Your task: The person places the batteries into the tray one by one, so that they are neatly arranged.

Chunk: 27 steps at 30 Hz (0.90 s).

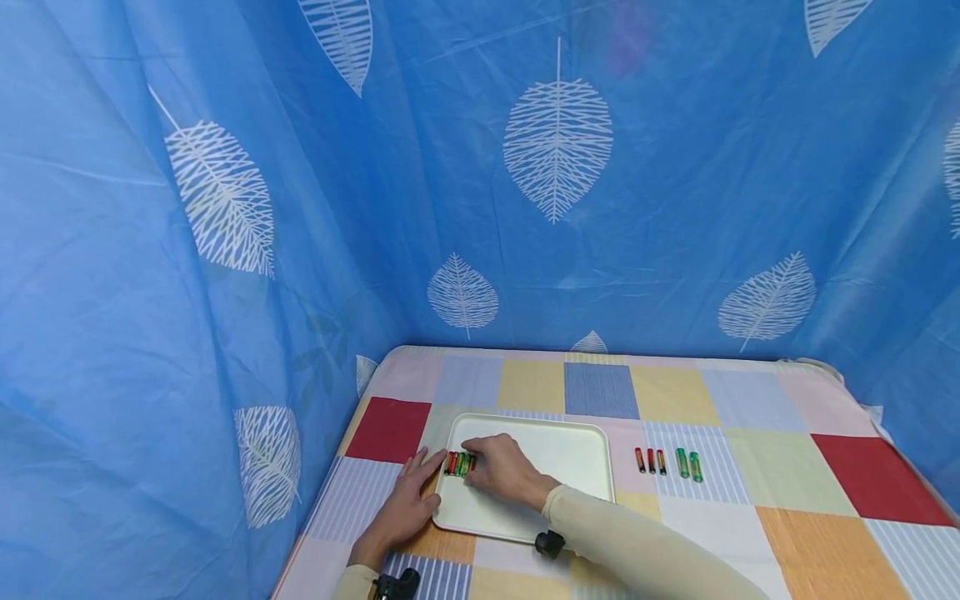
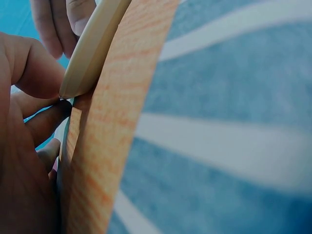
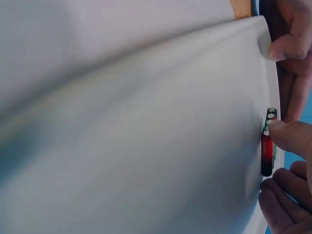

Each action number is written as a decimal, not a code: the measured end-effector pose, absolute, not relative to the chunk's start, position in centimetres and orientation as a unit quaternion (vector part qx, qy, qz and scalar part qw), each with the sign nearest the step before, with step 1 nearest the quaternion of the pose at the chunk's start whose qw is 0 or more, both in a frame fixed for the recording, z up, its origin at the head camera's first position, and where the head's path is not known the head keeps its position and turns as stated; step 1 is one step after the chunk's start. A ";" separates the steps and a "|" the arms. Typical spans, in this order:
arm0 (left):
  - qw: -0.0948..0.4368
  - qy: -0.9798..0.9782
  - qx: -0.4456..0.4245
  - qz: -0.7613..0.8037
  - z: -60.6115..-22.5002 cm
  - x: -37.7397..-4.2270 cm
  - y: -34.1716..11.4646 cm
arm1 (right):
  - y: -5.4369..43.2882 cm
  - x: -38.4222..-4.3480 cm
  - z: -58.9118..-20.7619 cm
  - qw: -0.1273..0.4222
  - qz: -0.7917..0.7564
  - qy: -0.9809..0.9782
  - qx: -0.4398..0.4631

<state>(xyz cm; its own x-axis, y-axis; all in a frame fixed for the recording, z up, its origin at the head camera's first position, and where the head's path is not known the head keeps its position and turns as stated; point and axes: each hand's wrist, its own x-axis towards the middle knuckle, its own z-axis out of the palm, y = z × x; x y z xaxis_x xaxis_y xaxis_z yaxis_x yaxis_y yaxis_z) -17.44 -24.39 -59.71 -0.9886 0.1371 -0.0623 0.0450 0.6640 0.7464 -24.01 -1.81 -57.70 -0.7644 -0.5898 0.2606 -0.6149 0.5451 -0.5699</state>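
Observation:
A row of several red and green batteries (image 1: 454, 464) lies side by side along the left side of a white tray (image 1: 551, 454). My right hand (image 1: 510, 473) pinches the battery at the row's right end. In the right wrist view, its thumb is at one end of a red and black battery (image 3: 267, 153), its other fingers near the opposite end. My left hand (image 1: 408, 502) rests against the tray's left edge, fingers extended and thumb at the rim. The left wrist view has that thumb touching the tray's edge (image 2: 95, 53).
Right of the tray, three slim red batteries (image 1: 651, 461) and two larger green batteries (image 1: 688, 465) stand apart on the patchwork tablecloth (image 1: 795, 533). A blue curtain (image 1: 660, 192) with white leaf prints hangs behind the table and along its left.

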 end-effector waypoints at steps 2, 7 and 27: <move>0.057 0.911 0.049 0.406 -59.7 -17.4 -24.4 | -1.6 -24.1 -57.6 0.016 0.336 -0.878 0.341; 0.057 0.911 0.045 0.405 -59.7 -17.4 -24.3 | -0.9 -24.2 -57.5 0.008 0.337 -0.878 0.339; 0.059 0.912 0.036 0.404 -59.5 -17.2 -24.1 | 3.6 -25.0 -57.3 0.002 0.377 -0.866 0.329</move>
<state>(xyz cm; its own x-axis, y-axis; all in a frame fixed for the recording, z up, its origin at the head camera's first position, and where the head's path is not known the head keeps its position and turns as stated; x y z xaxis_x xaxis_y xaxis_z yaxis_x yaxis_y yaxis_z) -17.24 -24.09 -59.49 -0.9905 0.1136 -0.0780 0.0186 0.6713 0.7409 -25.00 3.55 -57.29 -0.7837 -0.5675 0.2523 -0.5712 0.4992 -0.6515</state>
